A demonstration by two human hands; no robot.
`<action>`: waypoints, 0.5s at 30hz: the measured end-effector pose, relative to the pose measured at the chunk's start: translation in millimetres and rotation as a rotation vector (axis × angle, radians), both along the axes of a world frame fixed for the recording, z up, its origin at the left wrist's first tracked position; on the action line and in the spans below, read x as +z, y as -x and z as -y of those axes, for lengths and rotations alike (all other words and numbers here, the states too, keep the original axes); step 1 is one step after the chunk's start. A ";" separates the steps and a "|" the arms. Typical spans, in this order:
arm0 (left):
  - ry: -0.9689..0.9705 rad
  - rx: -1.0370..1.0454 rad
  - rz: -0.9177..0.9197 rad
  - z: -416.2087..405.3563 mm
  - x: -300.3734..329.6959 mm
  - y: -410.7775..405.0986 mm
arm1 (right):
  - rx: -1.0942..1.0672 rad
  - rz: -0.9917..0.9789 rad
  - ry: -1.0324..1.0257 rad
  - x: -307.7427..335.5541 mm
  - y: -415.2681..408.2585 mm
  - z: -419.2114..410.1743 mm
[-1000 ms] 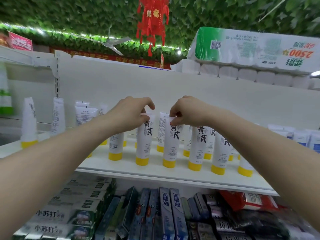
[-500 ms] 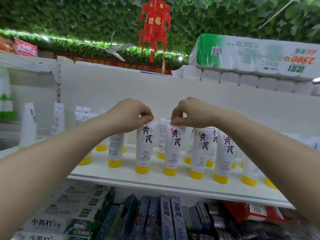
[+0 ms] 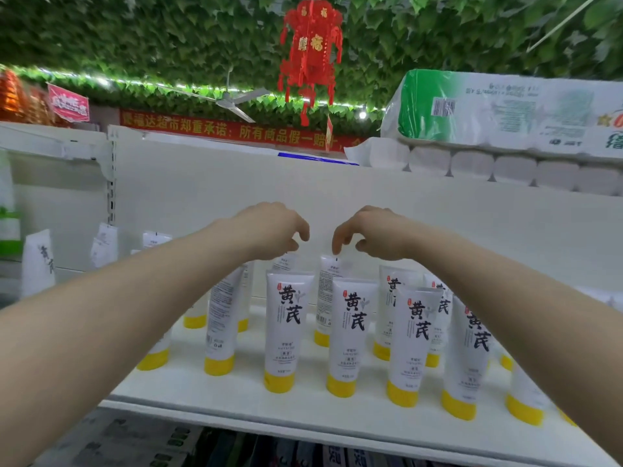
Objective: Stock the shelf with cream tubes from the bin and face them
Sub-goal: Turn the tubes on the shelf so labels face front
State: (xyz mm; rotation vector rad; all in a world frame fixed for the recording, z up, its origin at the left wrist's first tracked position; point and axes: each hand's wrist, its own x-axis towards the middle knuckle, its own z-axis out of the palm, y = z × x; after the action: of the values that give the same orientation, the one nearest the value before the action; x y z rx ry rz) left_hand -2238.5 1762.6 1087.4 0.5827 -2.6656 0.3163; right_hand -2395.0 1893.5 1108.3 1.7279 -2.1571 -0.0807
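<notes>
Reaching to the second row now, your left hand (image 3: 273,230) and right hand (image 3: 371,232) have let go of the front tubes (image 3: 288,328); curled fingertips touch rear tube tops, grip unclear. Tubes stand cap-down on the shelf (image 3: 303,419).

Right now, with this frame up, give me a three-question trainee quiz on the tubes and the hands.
1. True or false: the left hand is gripping a front-row tube.
2. Multiple choice: the caps of the cream tubes on the shelf are A) red, B) yellow, C) green.
3. Fill in: the tube just left of the front-row printed ones, the turned tube, shows its ____ side instead of the big black characters.

Key:
1. False. Both it and the right hand hover above the tubes with loosely curled fingers, holding nothing.
2. B.
3. Back: only small print and a barcode show, so it needs facing.
</notes>
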 end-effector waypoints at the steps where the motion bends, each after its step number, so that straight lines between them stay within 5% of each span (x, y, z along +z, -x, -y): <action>1: 0.009 0.013 0.032 2.4 -0.3 3.9 | 0.004 0.006 -0.012 -0.8 1.4 3.3; 7: -0.022 0.044 0.158 14.6 -7.4 16.1 | 0.038 0.031 -0.065 -6.9 3.7 14.2; 15: -0.091 0.030 0.112 16.4 -13.2 19.7 | 0.048 0.147 -0.029 -5.0 -2.9 16.2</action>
State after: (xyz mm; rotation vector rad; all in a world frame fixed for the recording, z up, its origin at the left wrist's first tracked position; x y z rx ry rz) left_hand -2258.2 1746.2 1074.2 0.6509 -2.7929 0.2435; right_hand -2392.1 1877.4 1103.3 1.8539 -2.2255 0.0281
